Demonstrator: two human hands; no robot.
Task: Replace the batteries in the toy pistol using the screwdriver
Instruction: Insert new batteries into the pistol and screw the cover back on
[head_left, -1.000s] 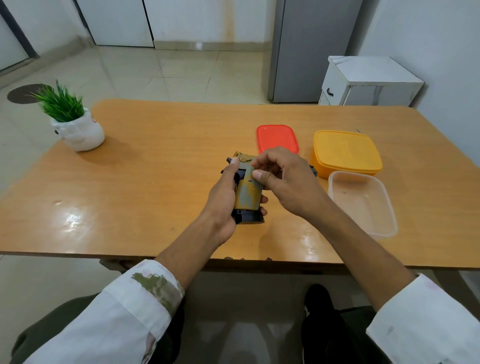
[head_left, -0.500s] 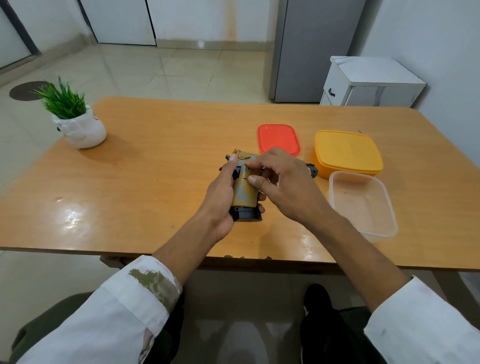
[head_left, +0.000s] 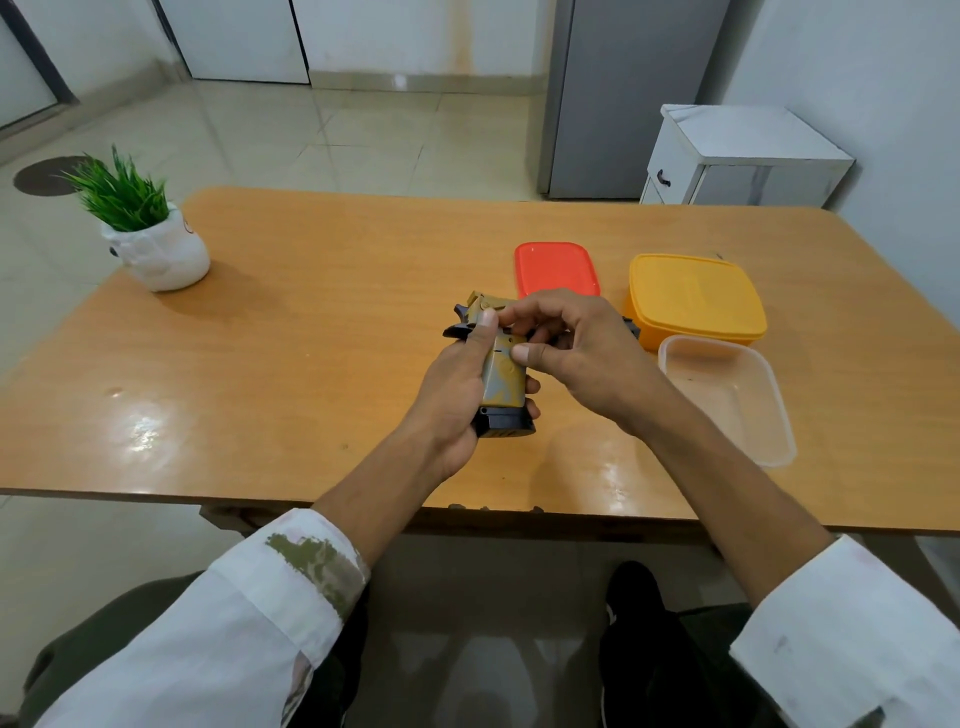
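A tan and grey toy pistol (head_left: 501, 379) with a black base is held above the middle of the wooden table (head_left: 311, 364), its grip pointing toward me. My left hand (head_left: 457, 395) grips the pistol's handle from the left, thumb lying along its upper side. My right hand (head_left: 566, 348) comes in from the right with curled fingers over the pistol's top; its thumb tip touches the handle's face. Whether those fingers pinch something small is hidden. No screwdriver or batteries show.
A red lid (head_left: 557, 269) lies just behind the hands. A yellow lidded box (head_left: 696, 299) and an open clear container (head_left: 727, 395) sit to the right. A potted plant (head_left: 150, 234) stands at the far left of the table.
The right hand's thumb has slid a little down and left on the handle's face; the pistol and left hand stay nearly in place.
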